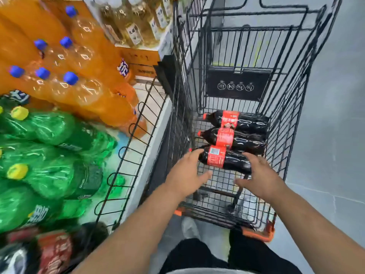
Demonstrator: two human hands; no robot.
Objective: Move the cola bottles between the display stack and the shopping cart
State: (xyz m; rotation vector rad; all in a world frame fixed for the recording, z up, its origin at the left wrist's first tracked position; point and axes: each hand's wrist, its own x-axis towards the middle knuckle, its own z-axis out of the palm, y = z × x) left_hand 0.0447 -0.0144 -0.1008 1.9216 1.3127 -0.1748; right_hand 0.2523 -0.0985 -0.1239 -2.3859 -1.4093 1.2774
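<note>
Three dark cola bottles with red labels lie side by side on the floor of the black wire shopping cart. The nearest cola bottle lies crosswise with its cap to the left. My left hand reaches to its neck end, fingers stretched and thumb spread below. My right hand lies at its base end, fingers over the top, thumb apart. Neither hand clearly wraps the bottle. The middle cola bottle and the far cola bottle lie behind it. More cola bottles stand in the display stack at the bottom left, blurred.
The display on the left holds green bottles with yellow caps and orange bottles with blue caps, behind a low black wire fence. Pale bottles stand at the top. Grey floor lies right of the cart.
</note>
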